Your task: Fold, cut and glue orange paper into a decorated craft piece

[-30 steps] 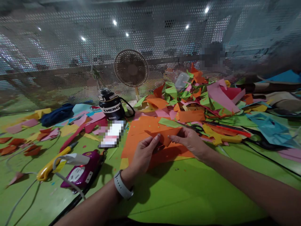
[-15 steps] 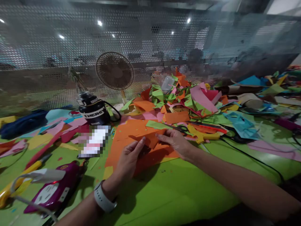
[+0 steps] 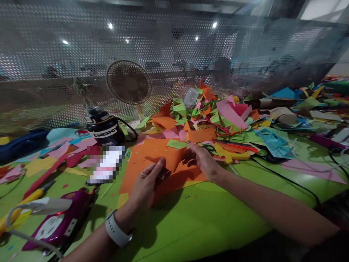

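Observation:
A folded piece of orange paper is pinched in my left hand, the thumb on top and the other fingers partly hidden beneath. My right hand is at the paper's right edge with its fingers curved and a little apart; shadow covers the fingertips, and any light touch on the paper is hard to make out. Below both hands lies a larger orange sheet on the green tabletop. A light green paper strip rests just beyond the held piece.
Behind is a heap of paper scraps. Right of my hands lie a yellow-handled tool and a black cable. Leftward are a dark bottle, a blurred-out phone-like object, a purple device and a fan.
My right thumb and fingers have come off the orange paper and drawn slightly back. The paper's right part stands more opened up. My left hand keeps its pinch; the view has shifted a little.

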`<state>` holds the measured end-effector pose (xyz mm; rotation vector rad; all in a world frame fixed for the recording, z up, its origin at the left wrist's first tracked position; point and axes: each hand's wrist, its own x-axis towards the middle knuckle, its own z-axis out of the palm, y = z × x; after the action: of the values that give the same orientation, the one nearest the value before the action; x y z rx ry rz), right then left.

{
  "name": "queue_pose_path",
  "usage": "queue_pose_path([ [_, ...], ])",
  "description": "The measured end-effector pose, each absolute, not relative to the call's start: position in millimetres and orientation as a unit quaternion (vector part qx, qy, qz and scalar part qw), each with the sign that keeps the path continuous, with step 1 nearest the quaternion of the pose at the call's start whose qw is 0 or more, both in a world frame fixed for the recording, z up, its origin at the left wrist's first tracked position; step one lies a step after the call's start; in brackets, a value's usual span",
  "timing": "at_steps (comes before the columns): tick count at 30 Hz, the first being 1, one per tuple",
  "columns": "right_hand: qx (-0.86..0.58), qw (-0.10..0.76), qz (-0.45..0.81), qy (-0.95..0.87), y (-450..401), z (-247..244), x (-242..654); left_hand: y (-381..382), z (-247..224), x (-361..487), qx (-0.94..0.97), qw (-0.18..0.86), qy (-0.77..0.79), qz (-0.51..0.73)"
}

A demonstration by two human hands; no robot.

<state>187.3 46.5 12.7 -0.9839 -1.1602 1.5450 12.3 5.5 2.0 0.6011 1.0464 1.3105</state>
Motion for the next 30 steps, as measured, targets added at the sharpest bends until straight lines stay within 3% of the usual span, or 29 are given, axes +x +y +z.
queue_pose_path([
  [10,-0.42,0.382,0.609,-0.554,43.3,6.8,177.8,1.7,-8.3,18.5,0.248,0.65,0.437,0.57],
  [22,-0.425,0.465,0.56,-0.538,48.0,12.6,187.3,5.4,0.3,10.8,0.267,0.632,0.455,0.568],
  [30,-0.418,0.441,0.554,-0.569,47.9,20.1,191.4,5.4,5.1,4.9,0.356,0.61,0.452,0.544],
])
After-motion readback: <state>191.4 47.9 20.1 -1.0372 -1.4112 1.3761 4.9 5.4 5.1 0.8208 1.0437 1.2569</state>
